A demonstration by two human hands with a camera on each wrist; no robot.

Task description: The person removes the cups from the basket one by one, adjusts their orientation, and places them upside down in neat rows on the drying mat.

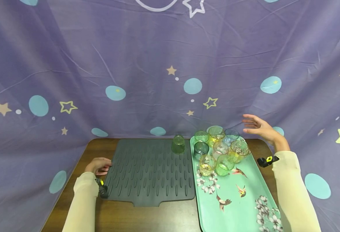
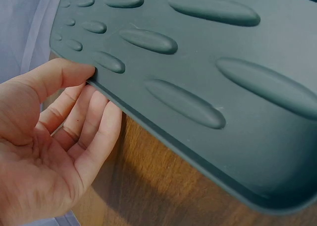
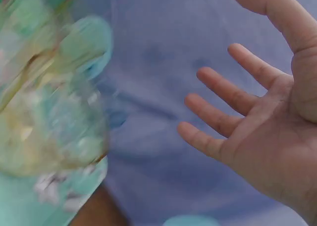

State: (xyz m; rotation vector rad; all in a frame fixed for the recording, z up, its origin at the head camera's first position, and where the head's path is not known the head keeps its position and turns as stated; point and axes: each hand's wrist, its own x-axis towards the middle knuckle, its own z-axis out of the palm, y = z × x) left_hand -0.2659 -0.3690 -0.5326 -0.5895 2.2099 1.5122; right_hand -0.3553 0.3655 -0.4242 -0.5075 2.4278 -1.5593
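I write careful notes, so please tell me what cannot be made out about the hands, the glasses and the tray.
Left wrist view: some fingertips of the left hand, hidden by the dark mat.
Head view: near end of the tray, cut off by the bottom edge.
Right wrist view: details of the glasses, blurred and partly cut off by the left edge.
Right wrist view: thumb tip of the right hand, cut off by the top edge.

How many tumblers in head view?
9. One green transparent tumbler on the dark grey ridged mat; eight on the mint-green floral tray: back green, back yellow, back blue, middle dark teal, middle pink, middle yellow, front yellow, front green. Some overlap; none looks fully hidden.
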